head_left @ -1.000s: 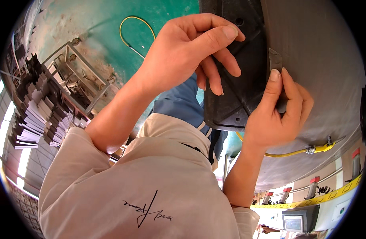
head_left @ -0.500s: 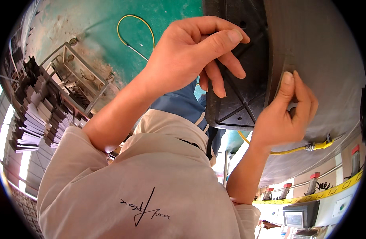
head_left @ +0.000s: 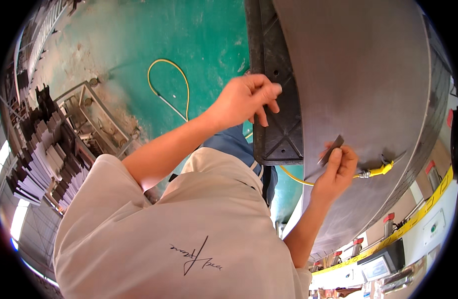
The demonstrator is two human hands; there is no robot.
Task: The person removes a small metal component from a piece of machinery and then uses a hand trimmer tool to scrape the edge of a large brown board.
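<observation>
Pinched between thumb and fingers of my right hand (head_left: 337, 169) is a small dark flat strip (head_left: 331, 150), held over a grey metal work surface (head_left: 358, 74). My left hand (head_left: 251, 101) hangs over a black ribbed tray (head_left: 284, 127) along the left edge of that surface. Its fingers are loosely bent and apart, and I see nothing in them. Just right of my right hand, a yellow air-gun-like fitting (head_left: 378, 171) lies on the metal at the end of a yellow hose (head_left: 296, 180).
On the green floor (head_left: 209, 45), a looped yellow hose (head_left: 188, 94) lies to my left. Further left stand a metal frame cart (head_left: 102, 112) and stacked dark strips (head_left: 52, 154). A small screen (head_left: 376, 269) and a yellow-marked rail (head_left: 413, 219) stand at lower right.
My right hand has moved down and slightly left, and the strip in it now shows clearly. My left hand has drawn down and left. The view has shifted over the work surface.
</observation>
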